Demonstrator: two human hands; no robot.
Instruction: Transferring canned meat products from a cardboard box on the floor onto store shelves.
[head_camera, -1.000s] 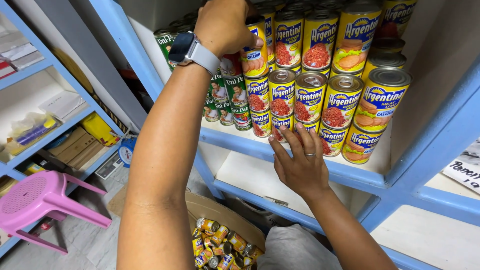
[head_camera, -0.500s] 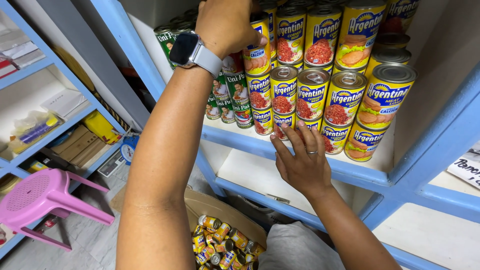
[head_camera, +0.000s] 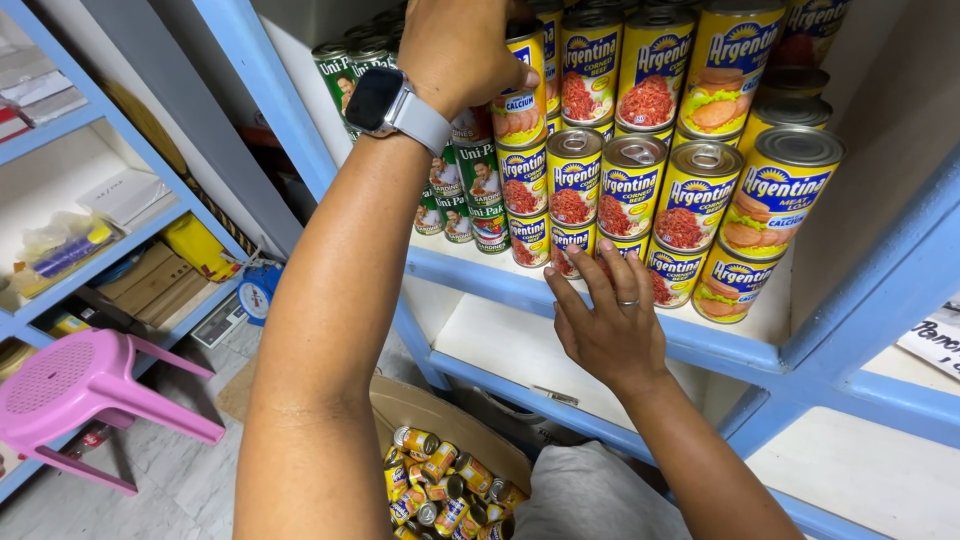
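My left hand (head_camera: 455, 50), with a dark watch on a grey strap at the wrist, is raised to the top row of a can stack and is closed around a yellow tin can (head_camera: 522, 92). Lower down, my right hand (head_camera: 605, 330), wearing a ring, rests with spread fingers against the small yellow cans of the bottom row (head_camera: 572, 245) at the shelf's front edge and holds nothing. Yellow cans with red or pink food pictures (head_camera: 690, 190) stand stacked in three tiers on the white shelf with a blue edge (head_camera: 480, 280).
Green-labelled cans (head_camera: 470, 190) are stacked to the left of the yellow ones. Below, an open cardboard box (head_camera: 445, 490) holds several small cans, beside a white bundle (head_camera: 590, 495). A pink plastic stool (head_camera: 80, 385), a blue scale (head_camera: 258, 292) and a second blue shelf unit (head_camera: 90, 265) stand at left.
Both hands have stayed almost where they were, the left on the top can and the right at the bottom row. The view has shifted slightly.
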